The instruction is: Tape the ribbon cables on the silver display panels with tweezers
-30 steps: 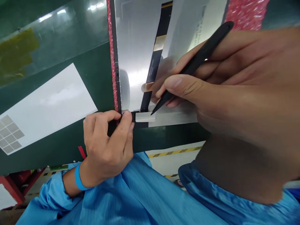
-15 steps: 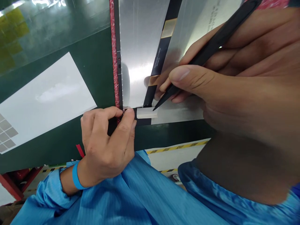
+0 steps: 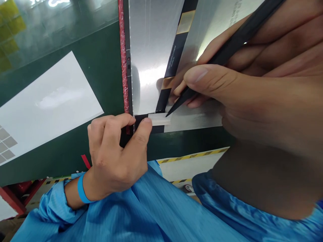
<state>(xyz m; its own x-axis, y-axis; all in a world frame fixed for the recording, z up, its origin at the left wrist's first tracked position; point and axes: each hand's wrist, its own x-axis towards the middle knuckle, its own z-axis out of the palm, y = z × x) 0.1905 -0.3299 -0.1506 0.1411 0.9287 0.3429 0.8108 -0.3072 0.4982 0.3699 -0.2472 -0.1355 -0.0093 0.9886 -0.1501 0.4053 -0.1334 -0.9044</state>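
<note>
My right hand [image 3: 242, 77] is closed round black pointed tweezers [image 3: 217, 62]. Their tip meets the right part of a small whitish strip of tape [image 3: 158, 118] at the near end of a silvery metal panel [image 3: 153, 43]. My left hand [image 3: 118, 148] rests at the panel's near left corner, thumb and index finger apart. The thumb presses by the left end of the tape, over a black border strip [image 3: 141, 117], while the index fingertip touches the panel's left edge. A black band [image 3: 174, 57] with gold-coloured patches runs up the panel.
Red bubble wrap [image 3: 122, 50] lines the panel's left side. On the green table [image 3: 101, 70] lie a white sheet [image 3: 55, 97] with grey squares and a clear sheet [image 3: 75, 20] with yellow pieces. A red tab [image 3: 85, 161] is at the near edge.
My left thumb has slid right along the border strip to the tape's left end, uncovering the black corner. The tweezers remain at the tape, and the view has shifted slightly.
</note>
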